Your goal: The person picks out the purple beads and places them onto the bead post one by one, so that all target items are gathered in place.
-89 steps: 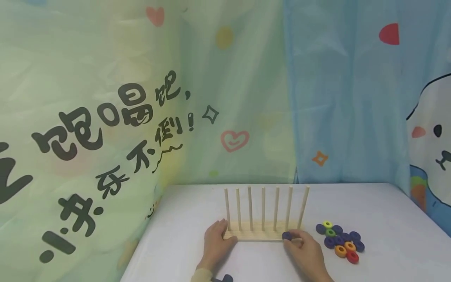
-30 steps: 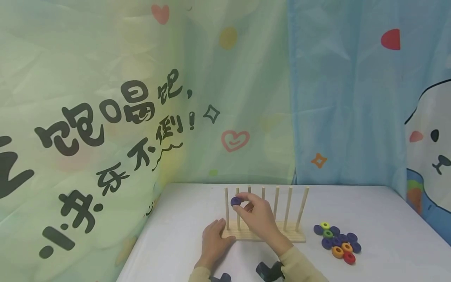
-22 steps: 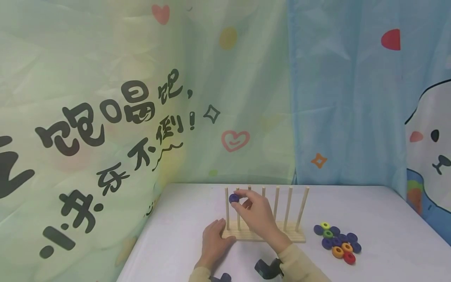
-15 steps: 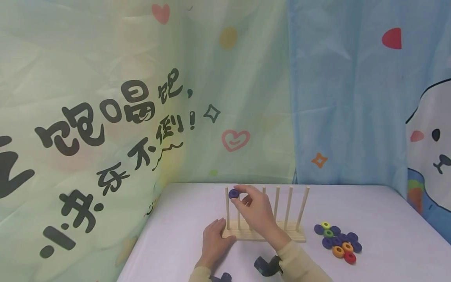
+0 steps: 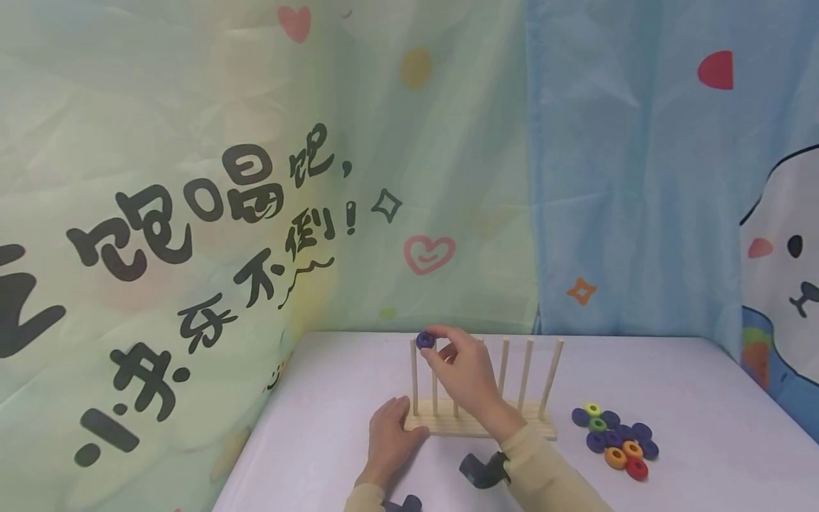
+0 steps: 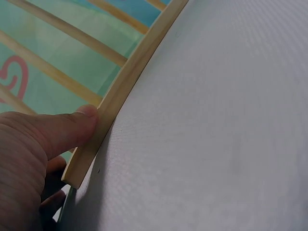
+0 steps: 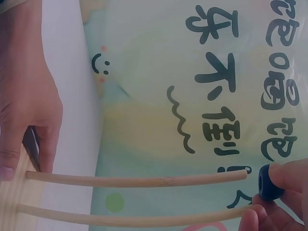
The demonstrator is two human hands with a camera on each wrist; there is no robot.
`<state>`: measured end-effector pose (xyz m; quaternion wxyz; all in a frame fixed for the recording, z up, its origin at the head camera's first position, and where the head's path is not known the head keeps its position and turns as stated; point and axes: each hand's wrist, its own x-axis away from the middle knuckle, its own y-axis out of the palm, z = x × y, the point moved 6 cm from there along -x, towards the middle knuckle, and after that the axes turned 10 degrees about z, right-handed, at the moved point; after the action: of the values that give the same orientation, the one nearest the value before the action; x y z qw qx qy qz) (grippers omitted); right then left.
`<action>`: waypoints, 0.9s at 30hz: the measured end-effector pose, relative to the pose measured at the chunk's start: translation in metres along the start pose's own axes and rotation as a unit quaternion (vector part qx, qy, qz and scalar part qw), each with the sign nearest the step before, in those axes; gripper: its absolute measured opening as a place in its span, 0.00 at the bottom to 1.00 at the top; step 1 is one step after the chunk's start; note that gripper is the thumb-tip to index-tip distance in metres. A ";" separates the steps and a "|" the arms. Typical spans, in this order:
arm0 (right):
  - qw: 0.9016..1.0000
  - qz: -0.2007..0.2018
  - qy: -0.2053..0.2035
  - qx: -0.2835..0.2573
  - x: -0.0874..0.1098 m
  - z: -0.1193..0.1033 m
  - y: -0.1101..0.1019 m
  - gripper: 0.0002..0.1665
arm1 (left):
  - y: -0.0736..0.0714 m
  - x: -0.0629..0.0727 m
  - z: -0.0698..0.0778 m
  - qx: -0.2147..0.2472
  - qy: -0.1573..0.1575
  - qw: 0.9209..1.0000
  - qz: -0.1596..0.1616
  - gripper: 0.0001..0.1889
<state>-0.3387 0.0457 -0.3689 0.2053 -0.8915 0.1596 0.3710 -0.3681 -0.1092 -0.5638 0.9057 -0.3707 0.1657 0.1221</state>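
Head view, and the dark blue ring is up level with the peg tops, pinched between thumb and fingers of the right hand! Down low, the left hand grips one end of the wooden rack, thumb on the front edge, other fingers round the end. Off to the right on the white table, well apart, lie the loose rings.

Handling, then: this ring looks light, hard and smooth, probably painted wood, so it should take a firm pinch without denting, though that rounded rim might roll or slip. Outer rim's the place to hold, hole left free, and that's how it sits now. The rack looks light too; a knock on those tall, thin pegs could well shift it, so a low grip on the base makes sense.

Now the tricky bits! Right wrist view puts the ring just beyond one peg's tip, apart from it, but whether the hole lines up I can't tell. From the head, the right hand covers some middle pegs and part of the base. Left wrist view cuts off the peg tops, and the left fingers behind the rack sink into shadow.
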 end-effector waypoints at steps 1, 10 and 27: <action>1.000 -0.002 -0.001 0.001 -0.001 0.000 0.001 0.18 | 0.000 0.000 0.000 0.001 0.001 1.000 0.000 0.36; 0.999 -0.032 0.038 -0.002 -0.004 0.002 0.009 0.18 | 0.001 -0.001 -0.003 -0.004 -0.008 1.000 -0.012 0.36; 0.997 -0.055 0.041 0.046 -0.012 0.003 0.018 0.18 | 0.000 0.000 -0.001 -0.017 0.015 1.000 -0.005 0.34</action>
<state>-0.3559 0.0333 -0.3663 0.2591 -0.9031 0.1359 0.3144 -0.3686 -0.1093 -0.5644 0.8974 -0.3882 0.1756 0.1148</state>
